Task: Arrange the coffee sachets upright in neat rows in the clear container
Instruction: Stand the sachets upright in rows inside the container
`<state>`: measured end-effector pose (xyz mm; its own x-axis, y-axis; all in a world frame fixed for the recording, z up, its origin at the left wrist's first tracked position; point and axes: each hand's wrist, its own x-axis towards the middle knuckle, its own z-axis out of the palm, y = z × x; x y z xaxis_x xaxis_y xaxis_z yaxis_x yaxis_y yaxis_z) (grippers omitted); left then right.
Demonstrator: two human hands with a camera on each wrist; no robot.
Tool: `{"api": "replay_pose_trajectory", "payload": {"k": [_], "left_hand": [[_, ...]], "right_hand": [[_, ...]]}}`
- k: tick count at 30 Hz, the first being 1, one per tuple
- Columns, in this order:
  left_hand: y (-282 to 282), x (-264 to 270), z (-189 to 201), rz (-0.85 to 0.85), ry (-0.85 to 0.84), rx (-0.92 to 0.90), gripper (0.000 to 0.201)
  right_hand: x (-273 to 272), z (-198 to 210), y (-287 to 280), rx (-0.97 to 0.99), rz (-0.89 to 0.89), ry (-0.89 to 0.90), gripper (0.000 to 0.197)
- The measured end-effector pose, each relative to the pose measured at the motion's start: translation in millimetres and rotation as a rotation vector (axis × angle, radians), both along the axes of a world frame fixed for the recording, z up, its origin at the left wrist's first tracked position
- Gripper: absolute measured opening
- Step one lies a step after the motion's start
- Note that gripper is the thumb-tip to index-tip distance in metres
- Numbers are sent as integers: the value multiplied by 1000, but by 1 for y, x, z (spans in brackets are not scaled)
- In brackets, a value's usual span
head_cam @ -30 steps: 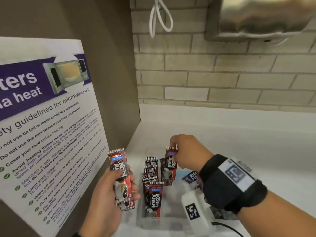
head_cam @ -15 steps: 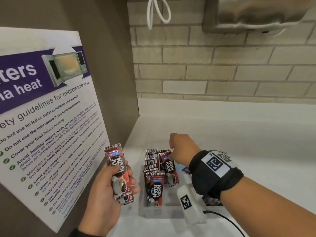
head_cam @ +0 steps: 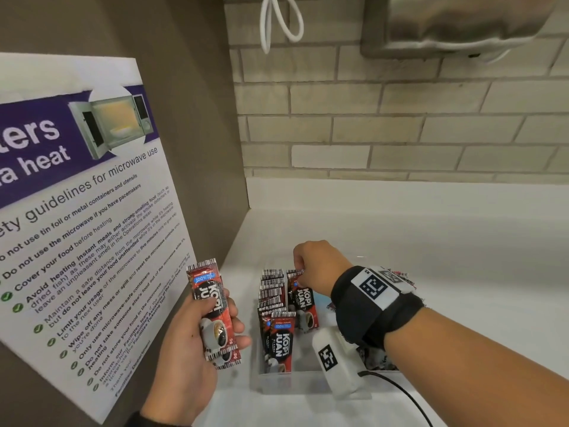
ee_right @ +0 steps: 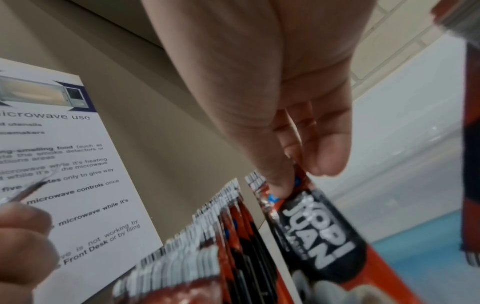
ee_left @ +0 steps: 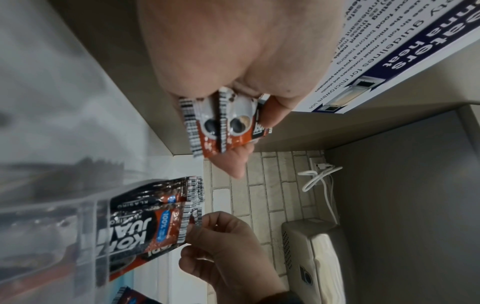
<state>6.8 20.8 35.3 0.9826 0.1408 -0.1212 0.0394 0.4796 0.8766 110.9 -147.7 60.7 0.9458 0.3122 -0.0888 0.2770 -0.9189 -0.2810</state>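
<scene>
A clear container sits on the white counter near the left wall. A row of red-and-black coffee sachets stands upright along its left side, with one more sachet upright at the front. My right hand pinches the top of a sachet standing in the second row; the pinch shows close up in the right wrist view. My left hand holds a small bunch of sachets upright, left of the container; two edges show in the left wrist view.
A microwave guidelines poster leans on the brown side wall at left. Brick wall behind, with a metal dispenser and a white cable loop above. More sachets lie under my right wrist. The white counter stretches to the right.
My right hand lowered its sachet into the container's second row and still pinches its top. My left hand stayed beside the container with its sachets.
</scene>
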Motion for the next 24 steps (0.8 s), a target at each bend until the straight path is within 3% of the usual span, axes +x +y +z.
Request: {"api": "replay_pose_trajectory", "payload": {"k": [8,17,24], "left_hand": [[2,2,-2,-1,-1,-4,19],[0,-1,-1,-16,6,-12,20],[1,-1,-1,-13,8,-10,20]], "right_hand": [[-3,0,-2,78,-27,5,12],[-8,2,-1,103,-13,38,32],[-5,1,2,121,8,11,18]]}}
